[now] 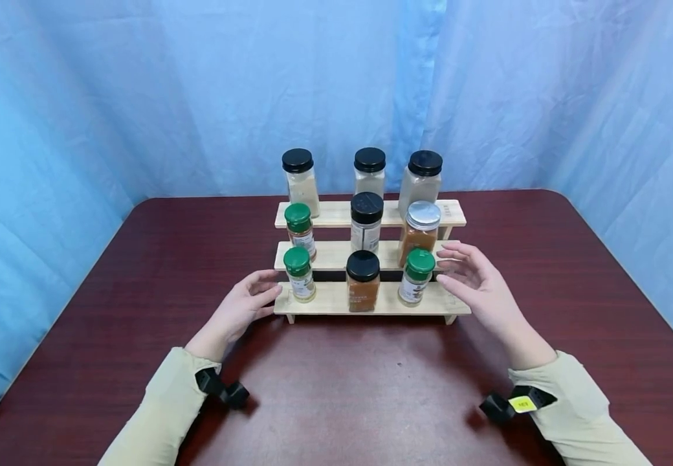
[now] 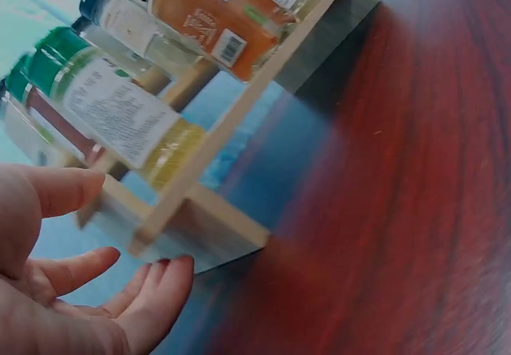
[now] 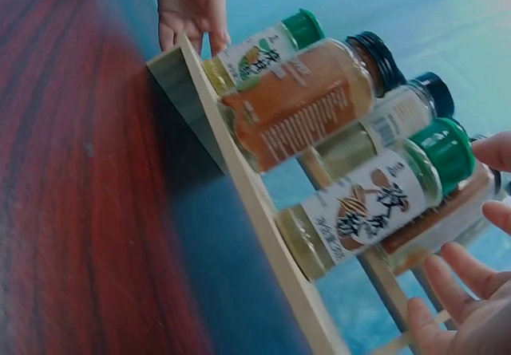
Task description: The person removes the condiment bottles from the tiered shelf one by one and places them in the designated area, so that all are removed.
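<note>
A three-step wooden rack (image 1: 330,299) stands on the table with spice jars on every step. At its left end, my left hand (image 1: 236,312) has its fingers loosely bent beside the bottom step, with nothing in its grasp. Nearest to it is a green-capped jar (image 1: 301,285) of yellowish spice. My right hand (image 1: 484,294) hovers by the rack's right end, fingers spread and holding nothing. Close to those fingers is another green-capped jar (image 3: 363,203) with a white label. Between these two jars stands a black-capped jar (image 1: 363,294) of orange-brown powder.
The middle step carries a green-capped jar (image 1: 303,238), a black-capped jar (image 1: 365,233) and a silver-capped jar (image 1: 418,241). Three taller black-capped jars, one a jar of pale powder (image 1: 303,189), line the top step. Blue curtains (image 1: 290,77) surround the dark red table (image 1: 342,388).
</note>
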The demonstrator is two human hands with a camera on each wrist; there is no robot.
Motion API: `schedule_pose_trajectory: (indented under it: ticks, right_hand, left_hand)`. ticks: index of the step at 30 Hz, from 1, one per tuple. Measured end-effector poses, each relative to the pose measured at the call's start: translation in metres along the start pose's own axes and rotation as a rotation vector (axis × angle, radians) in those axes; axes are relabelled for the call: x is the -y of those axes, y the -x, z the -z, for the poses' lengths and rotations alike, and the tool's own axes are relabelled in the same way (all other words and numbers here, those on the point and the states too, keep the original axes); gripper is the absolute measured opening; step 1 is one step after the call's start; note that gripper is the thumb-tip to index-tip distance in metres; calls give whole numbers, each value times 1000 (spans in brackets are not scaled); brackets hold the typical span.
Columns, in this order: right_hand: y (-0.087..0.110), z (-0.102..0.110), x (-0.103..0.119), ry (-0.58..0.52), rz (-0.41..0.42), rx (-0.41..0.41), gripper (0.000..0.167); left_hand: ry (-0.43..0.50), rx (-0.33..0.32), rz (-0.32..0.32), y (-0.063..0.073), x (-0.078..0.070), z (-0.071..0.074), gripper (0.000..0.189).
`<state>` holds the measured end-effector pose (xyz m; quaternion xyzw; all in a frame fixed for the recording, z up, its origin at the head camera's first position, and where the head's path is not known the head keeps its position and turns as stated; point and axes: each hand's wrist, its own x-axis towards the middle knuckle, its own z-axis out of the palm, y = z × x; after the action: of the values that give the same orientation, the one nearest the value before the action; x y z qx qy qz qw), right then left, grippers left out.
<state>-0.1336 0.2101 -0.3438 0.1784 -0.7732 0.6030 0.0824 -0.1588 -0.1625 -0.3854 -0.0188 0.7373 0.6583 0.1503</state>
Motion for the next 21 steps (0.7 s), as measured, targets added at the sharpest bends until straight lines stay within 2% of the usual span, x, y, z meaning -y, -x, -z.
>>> schedule_pose_trajectory:
  ticks: [6, 12, 21]
  right_hand:
    - [0, -11, -3, 41, -21, -11, 44]
    - [2, -22, -6, 59, -57, -43, 46]
    - [4, -36, -11, 141, -176, -135, 49]
  left_hand:
    - [106, 67, 15, -6, 12, -4, 47]
    - [202, 94, 22, -7, 20, -4, 44]
    - [243, 116, 8, -10, 24, -3, 43]
